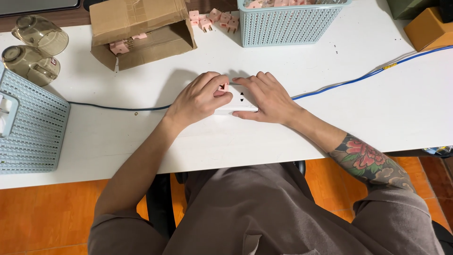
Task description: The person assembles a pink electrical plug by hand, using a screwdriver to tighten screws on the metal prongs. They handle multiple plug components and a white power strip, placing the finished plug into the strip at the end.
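- The white power strip [238,101] lies flat on the white table [358,118], in the middle, near the front edge.
- The left hand [200,99] rests on the left part of the strip, and its fingers are closed around a small pink plug adapter [223,88] just above the strip.
- The right hand [266,97] lies flat on the right end of the strip, fingers spread out, gripping nothing.
- Behind the strip stands a light blue basket [288,23], and loose pink adapters [214,20] lie beside it.
- Behind the strip to the left, an open cardboard box [141,33] lies on its side.
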